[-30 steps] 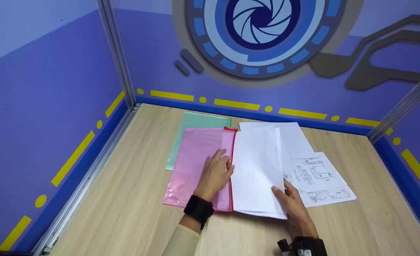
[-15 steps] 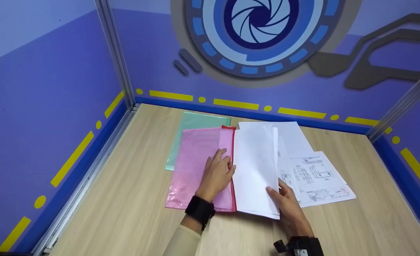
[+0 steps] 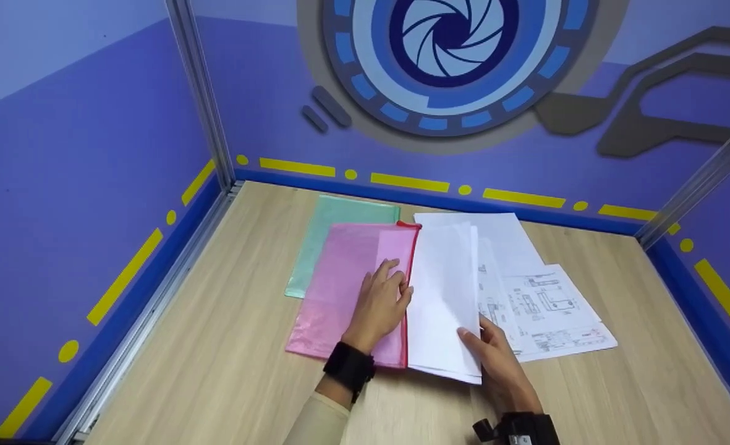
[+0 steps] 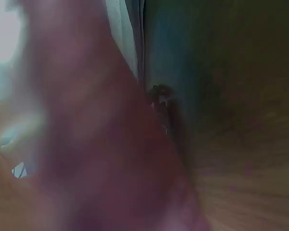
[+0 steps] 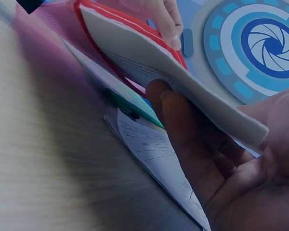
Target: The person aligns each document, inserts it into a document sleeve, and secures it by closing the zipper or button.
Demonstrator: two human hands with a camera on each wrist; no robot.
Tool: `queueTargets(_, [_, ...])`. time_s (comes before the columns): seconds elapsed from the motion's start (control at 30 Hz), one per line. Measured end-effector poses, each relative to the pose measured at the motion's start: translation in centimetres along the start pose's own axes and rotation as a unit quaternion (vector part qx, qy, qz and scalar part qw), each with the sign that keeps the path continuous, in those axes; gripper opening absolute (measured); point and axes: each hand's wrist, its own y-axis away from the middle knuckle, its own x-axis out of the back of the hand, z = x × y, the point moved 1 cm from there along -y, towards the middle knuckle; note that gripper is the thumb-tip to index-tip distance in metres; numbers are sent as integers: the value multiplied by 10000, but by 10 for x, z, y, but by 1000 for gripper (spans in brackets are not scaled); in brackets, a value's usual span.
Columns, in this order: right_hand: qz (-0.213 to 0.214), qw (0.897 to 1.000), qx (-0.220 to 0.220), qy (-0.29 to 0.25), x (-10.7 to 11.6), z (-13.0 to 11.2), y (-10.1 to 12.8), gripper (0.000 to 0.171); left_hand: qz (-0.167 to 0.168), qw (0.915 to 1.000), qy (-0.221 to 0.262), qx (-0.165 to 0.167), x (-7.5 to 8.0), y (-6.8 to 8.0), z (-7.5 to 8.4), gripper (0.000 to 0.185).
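A pink zipper pouch (image 3: 334,278) with a red edge lies on the wooden table. My left hand (image 3: 377,303) rests on it, fingers loosely extended, thumb at the red edge. Out of that edge sticks a stack of white paper (image 3: 442,296); its left part shows as a paler strip through the pink plastic. My right hand (image 3: 497,355) pinches the stack's right edge, thumb on top and fingers beneath. In the right wrist view the stack (image 5: 149,62) is raised off the table, with printed text on its underside. The left wrist view is mostly blurred.
A green pouch (image 3: 306,259) lies partly under the pink one at the back left. To the right, sheets with technical drawings (image 3: 556,315) and a blank white sheet (image 3: 507,238) overlap on the table. Purple walls (image 3: 266,99) stand behind and at the sides.
My right hand has moved left with the paper stack, and the stack reaches further into the pink pouch. The pouch's red edge has shifted slightly right at the top. My left hand stays on it.
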Motion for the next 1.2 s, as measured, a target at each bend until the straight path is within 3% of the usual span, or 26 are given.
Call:
queueTargets(0.23, [-378,9992,60,80,-7,4,-1,57,38,10000,36,-72,-2,1,4,21])
queueTargets(0.43, [-424,9991,16,-2,-10,2,0,58,-32,9999,146,7,-4,1,6,22])
queueTargets(0.63, [-595,9979,169,203,-13,3,-2,58,207,9996,200,-68,-7,2,10,20])
queueTargets(0.97, [-628,9970,227,390,-16,4,-1,54,161,9995,156,-201,-13,4,19,20])
queueTargets(1.2, [-285,9978,473,361,-21,0,3,49,65,9995,-301,-59,-18,6,25,19])
